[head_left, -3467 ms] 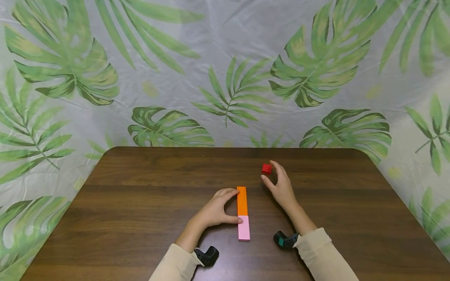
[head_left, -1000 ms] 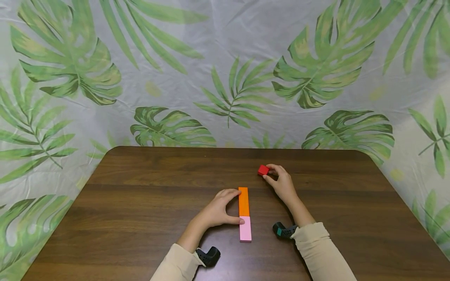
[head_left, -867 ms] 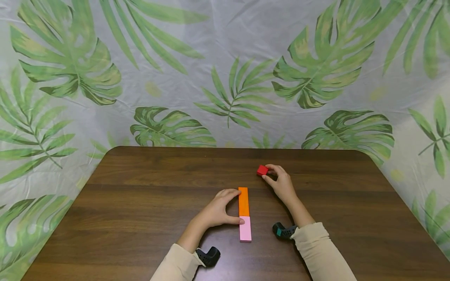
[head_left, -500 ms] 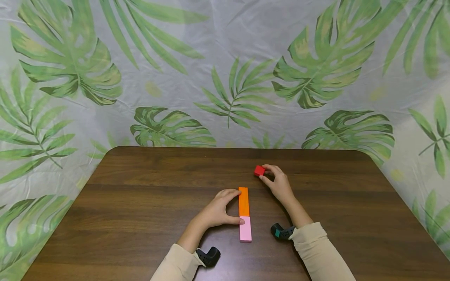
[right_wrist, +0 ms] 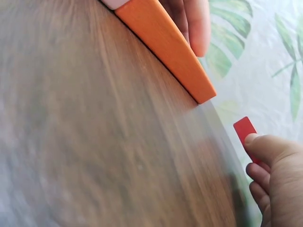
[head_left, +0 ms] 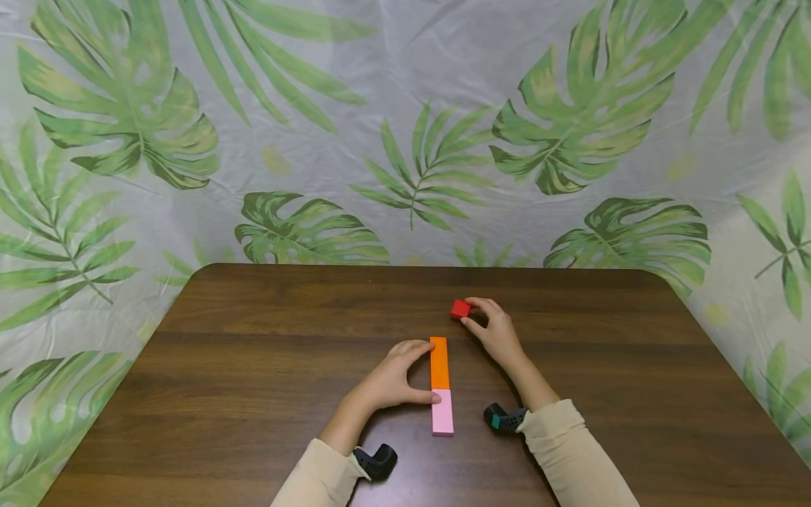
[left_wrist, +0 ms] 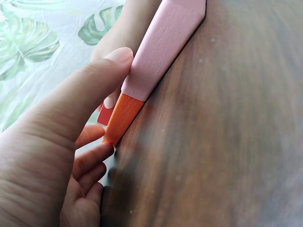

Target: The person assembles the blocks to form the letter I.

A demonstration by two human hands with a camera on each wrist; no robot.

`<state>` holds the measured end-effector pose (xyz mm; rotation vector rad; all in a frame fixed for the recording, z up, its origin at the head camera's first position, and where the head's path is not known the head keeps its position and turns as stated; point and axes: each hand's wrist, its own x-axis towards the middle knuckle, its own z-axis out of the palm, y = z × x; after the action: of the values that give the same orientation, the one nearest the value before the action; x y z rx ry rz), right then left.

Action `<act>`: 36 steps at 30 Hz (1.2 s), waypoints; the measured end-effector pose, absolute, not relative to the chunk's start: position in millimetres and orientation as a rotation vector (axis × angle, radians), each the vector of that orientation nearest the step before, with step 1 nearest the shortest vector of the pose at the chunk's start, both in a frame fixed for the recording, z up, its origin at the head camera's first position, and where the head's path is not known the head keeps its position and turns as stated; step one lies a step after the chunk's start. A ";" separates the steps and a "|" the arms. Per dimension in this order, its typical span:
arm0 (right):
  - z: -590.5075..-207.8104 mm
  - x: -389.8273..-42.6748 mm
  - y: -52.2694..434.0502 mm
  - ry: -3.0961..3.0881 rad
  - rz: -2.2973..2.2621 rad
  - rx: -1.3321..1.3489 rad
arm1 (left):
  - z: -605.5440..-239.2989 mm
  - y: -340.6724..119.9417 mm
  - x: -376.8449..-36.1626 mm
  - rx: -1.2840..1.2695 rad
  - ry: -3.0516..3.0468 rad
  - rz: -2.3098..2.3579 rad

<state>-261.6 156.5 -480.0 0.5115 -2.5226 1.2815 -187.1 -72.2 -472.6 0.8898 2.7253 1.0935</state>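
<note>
Head view shows the left hand [head_left: 388, 380] resting on the brown table [head_left: 253, 352], with its fingers curved against the left side of two flat blocks that lie end to end. The thumb tip presses on the pink block [head_left: 441, 412] just at the seam, and the fingertips touch the far end of the orange block [head_left: 438, 362]. So this hand is grasping the pair from the side, the thumb and fingers bent around the long edge. The pink block lies nearer to the person than the thumb, and the orange one runs away from the thumb toward the fingertips. In the left wrist view the same thumb [left_wrist: 85, 94] lies on the pink block [left_wrist: 161, 47], and the orange block [left_wrist: 122, 118] continues past it.

To the right of the orange block, and a little farther away, the right hand [head_left: 497, 334] pinches a small red cube [head_left: 460, 309] between the thumb and the index finger. The cube is at the fingertips, on their left side, just beyond the far end of the orange block and apart from it. I cannot tell if the cube touches the table or is lifted. The right wrist view shows the red cube [right_wrist: 246, 132] at the fingertips, near the corner of the orange block [right_wrist: 165, 47] but not touching it.
</note>
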 end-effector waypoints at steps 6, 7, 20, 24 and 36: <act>-478.5 -259.4 151.7 -2.546 1.286 0.522 | -472.1 -72.2 -187.1 0.881 2.722 1.094; -478.1 -259.0 150.8 -2.549 1.284 0.525 | -472.1 -72.2 -187.1 0.881 2.723 1.093; -481.1 -259.6 140.5 -2.540 1.244 0.610 | -472.4 -72.4 -187.4 0.892 2.723 1.093; -480.6 -259.1 138.3 -2.541 1.244 0.632 | -471.8 -72.3 -187.0 0.887 2.722 1.083; -481.2 -260.8 132.7 -2.580 1.234 0.687 | -473.2 -72.5 -188.0 0.886 2.725 1.076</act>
<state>-260.8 132.7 -481.2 0.6869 -2.5802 1.2336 -188.0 -72.5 -473.2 0.8863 2.7246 1.0761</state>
